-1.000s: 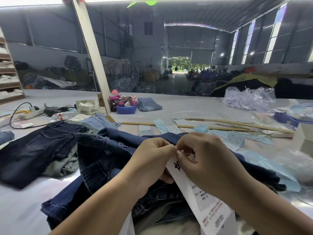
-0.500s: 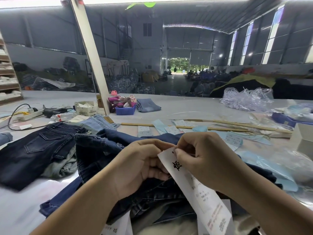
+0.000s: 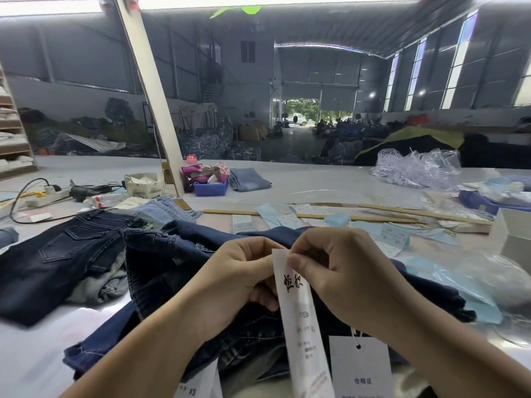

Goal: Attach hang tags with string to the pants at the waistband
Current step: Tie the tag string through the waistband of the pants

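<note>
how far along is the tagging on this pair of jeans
Partly done. A square white hang tag already hangs from a string at the near edge of the dark jeans, with an XS tag beside it. In hand: the left hand and right hand pinch the top of a long printed tag. Left: securing it; no string on it is visible.
</note>
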Demonstrator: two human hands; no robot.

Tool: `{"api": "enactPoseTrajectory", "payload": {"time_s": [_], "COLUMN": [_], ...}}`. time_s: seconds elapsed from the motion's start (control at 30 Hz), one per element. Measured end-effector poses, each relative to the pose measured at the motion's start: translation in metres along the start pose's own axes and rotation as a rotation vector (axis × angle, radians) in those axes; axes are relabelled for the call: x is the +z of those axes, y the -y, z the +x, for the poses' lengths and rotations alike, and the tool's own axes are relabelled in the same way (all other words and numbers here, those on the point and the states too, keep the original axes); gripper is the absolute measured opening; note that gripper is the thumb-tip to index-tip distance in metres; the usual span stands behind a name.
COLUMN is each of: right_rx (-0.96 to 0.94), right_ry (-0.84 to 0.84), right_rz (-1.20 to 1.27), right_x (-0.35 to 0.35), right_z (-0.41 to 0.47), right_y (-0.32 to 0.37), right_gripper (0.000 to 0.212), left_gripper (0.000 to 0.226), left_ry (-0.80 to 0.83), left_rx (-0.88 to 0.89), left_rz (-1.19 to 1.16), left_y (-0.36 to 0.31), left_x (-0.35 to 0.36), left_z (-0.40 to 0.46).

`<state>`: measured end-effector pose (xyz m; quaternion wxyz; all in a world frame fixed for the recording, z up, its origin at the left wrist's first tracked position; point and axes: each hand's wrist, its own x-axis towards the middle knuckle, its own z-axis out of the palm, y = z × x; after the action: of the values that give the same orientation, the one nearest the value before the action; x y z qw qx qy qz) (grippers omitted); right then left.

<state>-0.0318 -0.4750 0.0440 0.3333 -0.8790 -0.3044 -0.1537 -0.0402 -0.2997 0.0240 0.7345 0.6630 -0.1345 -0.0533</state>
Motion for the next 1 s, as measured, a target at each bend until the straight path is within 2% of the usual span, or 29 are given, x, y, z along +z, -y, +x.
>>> {"api": "enactPoseTrajectory", "payload": {"time_s": [0.1, 0.2, 0.3, 0.43, 0.53, 0.63, 0.77, 0.87, 0.93, 1.0], "right_rx": [0.040, 0.055, 0.034, 0.026, 0.071, 0.129, 0.212, 0.290, 0.309, 0.295], "right_ry": [-0.026, -0.047, 0.027, 0.106, 0.140, 0.190, 0.219, 0.190, 0.181, 0.180], "right_rz": [0.097, 0.174, 0.229, 0.334, 0.400, 0.491, 0.589, 0.582, 0.511, 0.433], "right_x": [-0.002, -0.008, -0.010, -0.012, -0.012, -0.009, -0.002, 0.005, 0.011, 0.017], "right_z": [0.001, 0.007, 0.013, 0.018, 0.022, 0.027, 0.032, 0.034, 0.034, 0.034], "right_y": [0.000, -0.001, -0.002, -0.001, -0.001, 0.004, 0.010, 0.010, 0.011, 0.012], "right_gripper": [0.018, 0.018, 0.021, 0.019, 0.020, 0.021, 0.016, 0.017, 0.015, 0.017], "left_gripper": [0.009, 0.014, 0.014, 0.021, 0.025, 0.027, 0.017, 0.005, 0.015, 0.033], "left_ry": [-0.049, -0.045, -0.061, -0.203, -0.270, -0.253, -0.229, -0.255, -0.271, -0.305], "left_rx": [0.037, 0.115, 0.238, 0.341, 0.347, 0.325, 0.236, 0.058, 0.045, 0.110], "left_rz": [0.089, 0.241, 0.416, 0.628, 0.623, 0.589, 0.591, 0.860, 1.063, 1.321], "left_y": [-0.002, -0.003, -0.010, -0.019, -0.019, -0.017, -0.015, -0.010, -0.005, -0.002], "left_x": [0.005, 0.010, 0.010, 0.000, -0.008, -0.014, -0.034, -0.059, -0.067, -0.069], "left_z": [-0.001, -0.002, -0.002, -0.001, -0.001, -0.003, -0.001, -0.002, -0.005, -0.007]}}
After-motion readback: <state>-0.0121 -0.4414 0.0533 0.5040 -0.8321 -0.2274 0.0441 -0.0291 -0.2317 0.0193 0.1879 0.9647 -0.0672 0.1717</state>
